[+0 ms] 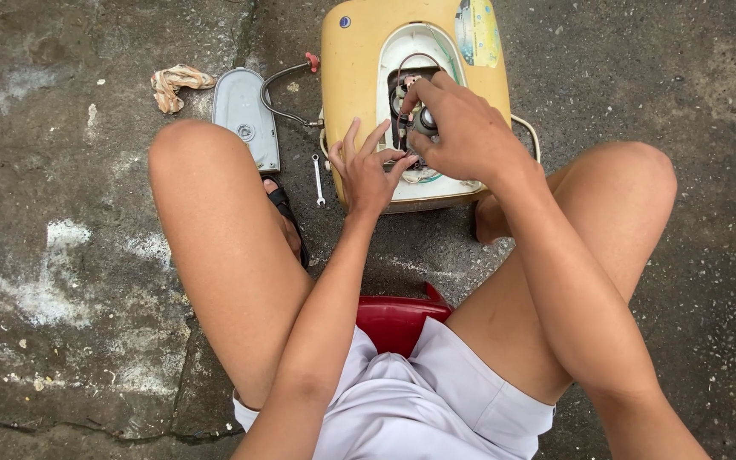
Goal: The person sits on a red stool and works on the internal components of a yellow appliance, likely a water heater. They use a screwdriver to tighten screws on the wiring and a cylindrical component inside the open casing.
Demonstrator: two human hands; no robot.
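Between the knees, the left hand (368,170) rests spread, fingers loose, on the heater (351,77) rim, the right hand (462,128) pinching a metal part (424,119) inside its opening, wrench (319,181), cover (247,115) and rag (176,85) lying on open concrete (61,213) leftward.

Glossy yellow plastic heater casing (355,94), matt metal wrench (318,181), rough concrete floor (61,255).

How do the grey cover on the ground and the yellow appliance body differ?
The grey cover is small and flat; the yellow appliance body is large and bulky. The cover lies untouched, while the left hand and right hand work in the body's open compartment. Both rest on the concrete.
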